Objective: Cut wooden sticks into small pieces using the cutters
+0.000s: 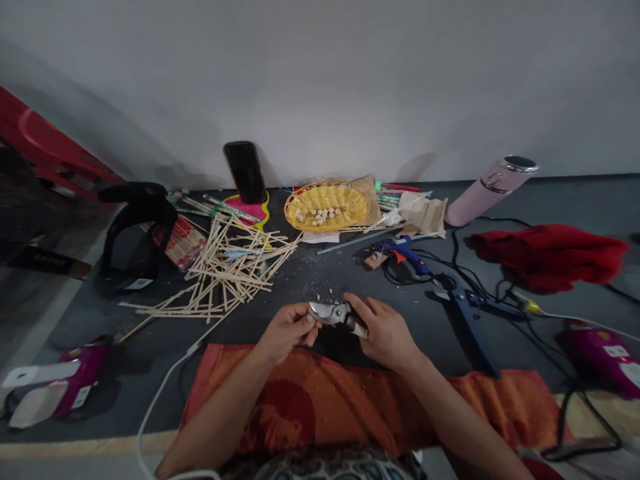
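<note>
My right hand [387,330] is wrapped round the handles of a pair of pruning shears [333,313], whose blades point left. At the blade tips, my left hand [290,327] is closed in a pinch; what it holds, if anything, is too small to make out. A few tiny pale cut bits [331,291] lie just beyond the blades among scattered crumbs. Behind them stands a yellow wicker basket [360,213] with several small pale pieces in it. To the left is a loose heap of thin wooden sticks [235,273].
A blue glue gun [413,257] and a large blue-handled cutter [465,320] lie to the right among black cords. Further right are a pink tumbler [487,193] and a red cloth [550,253]. A phone [246,172] leans at the back wall. An orange towel [350,400] lies under my forearms.
</note>
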The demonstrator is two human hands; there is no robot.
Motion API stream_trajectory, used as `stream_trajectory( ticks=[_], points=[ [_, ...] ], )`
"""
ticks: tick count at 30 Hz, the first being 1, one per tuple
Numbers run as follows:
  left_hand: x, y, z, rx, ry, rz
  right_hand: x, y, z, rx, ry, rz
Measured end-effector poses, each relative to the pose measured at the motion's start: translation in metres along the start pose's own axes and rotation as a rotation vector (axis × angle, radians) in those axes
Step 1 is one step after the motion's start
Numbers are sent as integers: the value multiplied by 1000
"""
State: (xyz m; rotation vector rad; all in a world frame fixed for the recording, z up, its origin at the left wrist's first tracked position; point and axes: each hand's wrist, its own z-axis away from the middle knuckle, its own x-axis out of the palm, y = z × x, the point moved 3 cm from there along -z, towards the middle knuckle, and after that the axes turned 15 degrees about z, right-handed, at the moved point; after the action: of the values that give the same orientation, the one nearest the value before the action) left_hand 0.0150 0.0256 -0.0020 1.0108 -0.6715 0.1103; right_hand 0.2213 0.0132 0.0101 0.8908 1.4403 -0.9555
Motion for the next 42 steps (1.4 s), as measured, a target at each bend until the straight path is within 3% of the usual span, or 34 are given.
stream_trajectory(
  ticks=[5, 9, 20, 31, 42],
  points=[
    [7, 8, 1, 261, 118, -282, 1, 1, -3, 69, -11, -13],
    [9, 12, 4, 359, 190, -477, 0, 0, -4, 79, -14, 8],
    [2, 7, 4, 298, 113, -474, -1, 2, -2, 30, 4, 75],
    [-1, 3, 3, 249, 123, -399, 2, 2, 1, 55, -6, 15],
    [2, 4, 1, 327, 146, -388, 2, 1, -1, 69, -2, 41]
  ],
)
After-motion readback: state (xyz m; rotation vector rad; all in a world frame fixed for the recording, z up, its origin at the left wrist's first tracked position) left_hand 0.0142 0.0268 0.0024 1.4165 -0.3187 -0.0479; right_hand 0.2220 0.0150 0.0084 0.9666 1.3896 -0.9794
